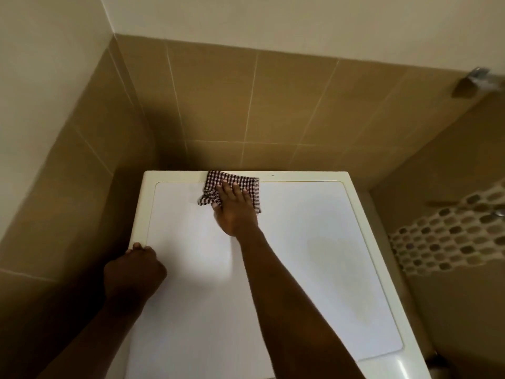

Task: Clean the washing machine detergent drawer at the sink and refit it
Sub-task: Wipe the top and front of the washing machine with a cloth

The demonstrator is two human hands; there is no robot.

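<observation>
- Head view: the washing machine stands in a corner of tan-tiled walls, and only its white top shows, seen from above.
- The detergent drawer cannot be seen from this angle.
- The top is a flat white panel set inside a cream rim, and its far edge lies against the back wall.
- A checked cloth, dark and white, lies on the top at the far edge, somewhat left of the middle. Its far part overlaps the cream rim and the rest lies on the white panel. Its left end is bunched and its right side lies flat.
- The right hand lies palm down on the cloth with fingers straight and close together, pressing it flat against the top. The fingertips point toward the back wall, and the forearm stretches across the panel from the near edge.
- The left hand is curled into a fist at the left edge of the top, about halfway along it. Its knuckles rest on the cream rim and the wrist hangs off the side.
- The two hands are well apart.
- A blurred chrome fitting juts from the wall at the upper right.
- A band of small hexagonal mosaic tiles runs across the right wall, beside the machine's right edge.
</observation>
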